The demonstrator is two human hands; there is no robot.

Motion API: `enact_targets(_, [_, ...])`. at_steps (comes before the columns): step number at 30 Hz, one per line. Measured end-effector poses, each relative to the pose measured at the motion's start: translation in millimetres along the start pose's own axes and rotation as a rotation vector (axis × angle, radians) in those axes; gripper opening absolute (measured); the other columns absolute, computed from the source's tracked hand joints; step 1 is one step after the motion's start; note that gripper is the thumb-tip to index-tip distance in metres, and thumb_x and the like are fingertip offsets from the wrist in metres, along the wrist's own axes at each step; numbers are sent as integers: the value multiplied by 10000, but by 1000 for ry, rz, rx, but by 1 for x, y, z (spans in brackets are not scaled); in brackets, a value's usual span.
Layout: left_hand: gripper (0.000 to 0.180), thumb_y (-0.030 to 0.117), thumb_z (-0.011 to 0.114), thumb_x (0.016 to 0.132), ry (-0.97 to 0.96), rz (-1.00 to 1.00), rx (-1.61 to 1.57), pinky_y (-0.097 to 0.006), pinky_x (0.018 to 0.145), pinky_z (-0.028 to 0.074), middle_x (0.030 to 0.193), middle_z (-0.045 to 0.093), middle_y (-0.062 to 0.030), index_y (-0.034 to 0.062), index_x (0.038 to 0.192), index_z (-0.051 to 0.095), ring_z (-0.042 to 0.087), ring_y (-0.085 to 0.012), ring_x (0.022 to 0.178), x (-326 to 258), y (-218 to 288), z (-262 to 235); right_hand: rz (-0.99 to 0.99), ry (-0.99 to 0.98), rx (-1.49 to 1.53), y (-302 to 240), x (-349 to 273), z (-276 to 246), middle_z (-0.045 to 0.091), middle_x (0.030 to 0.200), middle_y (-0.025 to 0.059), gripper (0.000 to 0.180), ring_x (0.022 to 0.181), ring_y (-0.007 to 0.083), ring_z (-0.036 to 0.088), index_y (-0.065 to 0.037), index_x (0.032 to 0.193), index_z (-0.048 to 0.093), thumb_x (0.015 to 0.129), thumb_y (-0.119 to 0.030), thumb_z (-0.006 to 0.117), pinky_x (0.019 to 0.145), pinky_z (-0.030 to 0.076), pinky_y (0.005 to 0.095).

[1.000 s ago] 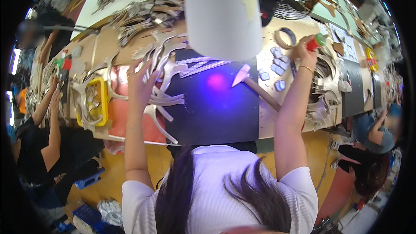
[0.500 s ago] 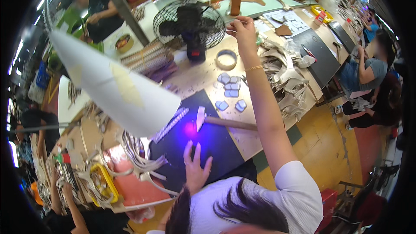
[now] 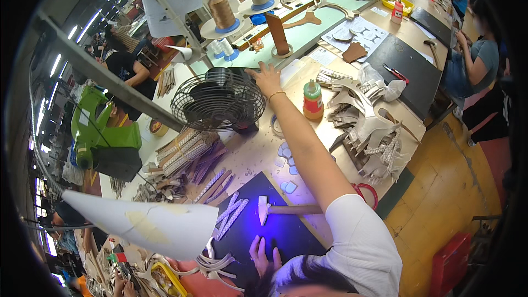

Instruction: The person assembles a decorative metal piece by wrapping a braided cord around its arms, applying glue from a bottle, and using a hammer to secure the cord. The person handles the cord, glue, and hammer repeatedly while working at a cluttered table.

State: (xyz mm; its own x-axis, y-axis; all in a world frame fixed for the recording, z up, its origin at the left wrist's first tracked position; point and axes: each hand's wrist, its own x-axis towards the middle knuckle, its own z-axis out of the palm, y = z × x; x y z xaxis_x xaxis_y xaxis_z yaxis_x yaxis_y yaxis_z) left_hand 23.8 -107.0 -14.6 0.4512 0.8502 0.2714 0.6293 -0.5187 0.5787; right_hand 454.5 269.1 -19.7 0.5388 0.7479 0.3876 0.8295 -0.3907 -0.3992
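Note:
My right hand (image 3: 267, 78) reaches far forward with its fingers spread at the right rim of a black desk fan (image 3: 217, 99). Fingertips seem to touch the fan's dark casing; the exact contact is hard to make out. My left hand (image 3: 264, 253) rests low on a black work mat (image 3: 294, 231), fingers apart and holding nothing, partly hidden by my hair. Just beyond it lies a hammer (image 3: 291, 209), its head lit by a violet-blue glow. White woven strips (image 3: 231, 217) lie on the mat's left. Small blue-grey pieces (image 3: 287, 187) are partly behind my right arm.
A white paper cone (image 3: 148, 225) juts in at left. Right of my forearm stand a squeeze bottle (image 3: 313, 100) and a heap of pale cut straps (image 3: 368, 126). Thread spools (image 3: 221, 12) stand behind the fan. A metal post (image 3: 110, 71) crosses left. Co-workers sit at both sides.
My right hand has moved left and onto the fan's rim; before, it was raised beside the fan with fingers pinched. The view has shifted, and the squeeze bottle now shows. My left hand stays low.

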Motion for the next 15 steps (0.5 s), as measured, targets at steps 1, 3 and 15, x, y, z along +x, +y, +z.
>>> enact_targets(1, [580,117,712,833,-14,-6,40,-501,1051,415,1379,500,-222,27,1364,498,529,-400,1227,-2,-1,1,-23,-34,-52,0,1,4,441,1452,50,350,1330,384,403,-426,1220,679,952,-267,520,1037,360,660])
enact_targets(3, [582,137,722,825,26,86,93,-491,1033,443,1369,505,-221,35,1356,507,546,-392,1205,-2,-8,3,-15,-80,-37,0,6,9,431,1467,47,324,1353,377,373,-410,1181,708,940,-279,535,1058,321,676])
enact_targets(15, [572,183,772,822,-30,112,65,-458,1076,409,1362,514,-173,28,1323,544,523,-363,1253,-8,-25,10,45,-156,173,-5,28,-1,544,1405,105,752,1347,343,446,-226,1426,513,770,-500,758,1073,325,645])
